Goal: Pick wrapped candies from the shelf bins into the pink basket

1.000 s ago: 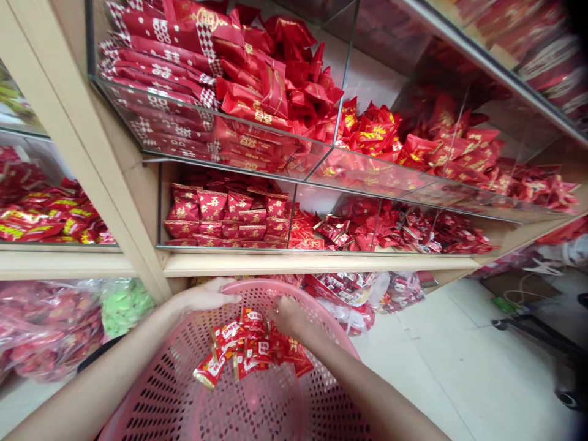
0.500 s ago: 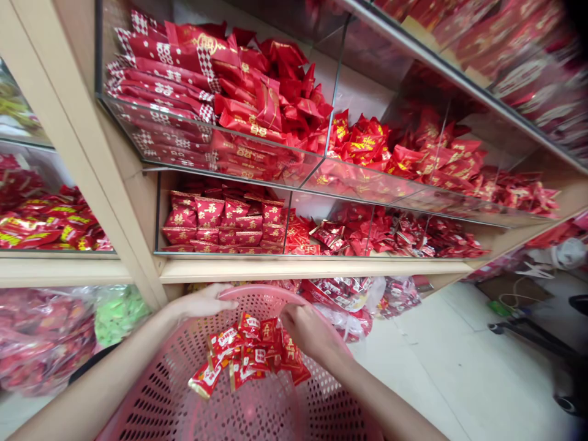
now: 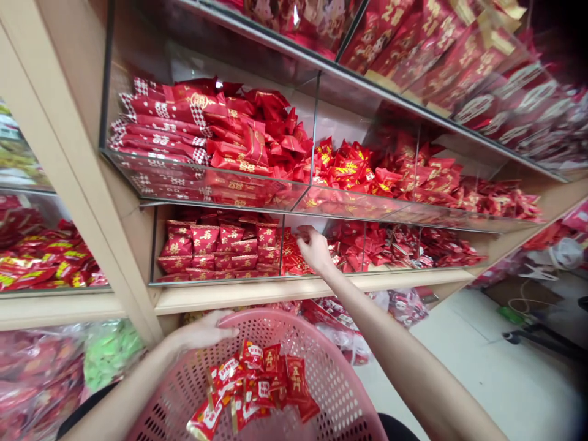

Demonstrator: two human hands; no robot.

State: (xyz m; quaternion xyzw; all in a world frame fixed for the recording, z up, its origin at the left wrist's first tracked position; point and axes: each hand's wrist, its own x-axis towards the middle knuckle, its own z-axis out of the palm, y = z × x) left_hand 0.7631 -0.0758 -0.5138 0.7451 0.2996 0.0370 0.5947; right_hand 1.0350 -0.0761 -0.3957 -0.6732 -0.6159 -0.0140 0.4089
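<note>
A pink perforated plastic basket [image 3: 342, 373] is held at its far left rim by my left hand [image 3: 206, 331], with the thumb over the inside of the wall. Several small red candy packets [image 3: 264, 389] with white and gold print lie in a loose pile inside it. My right hand [image 3: 315, 250] is up in the lower shelf, above a compartment of small red packets [image 3: 293, 260]. Its fingers are loosely bent and apart, with nothing visible in them. Just left of that hand, beyond a clear divider, sit stacked dark red square packets [image 3: 206, 239] with gold characters.
Above runs another clear-fronted shelf [image 3: 220, 193] of red packets, with larger bags [image 3: 436, 43] higher up. A wooden upright [image 3: 78, 153] stands left. Below are plastic bags of red packets [image 3: 34, 373] and a green bag [image 3: 113, 352]. Pale floor tiles [image 3: 459, 343] show at right.
My right hand has left the inside of the basket and moved up into the lower shelf compartment. My left hand stays on the rim. The view has tilted upward, so the shelves appear lower.
</note>
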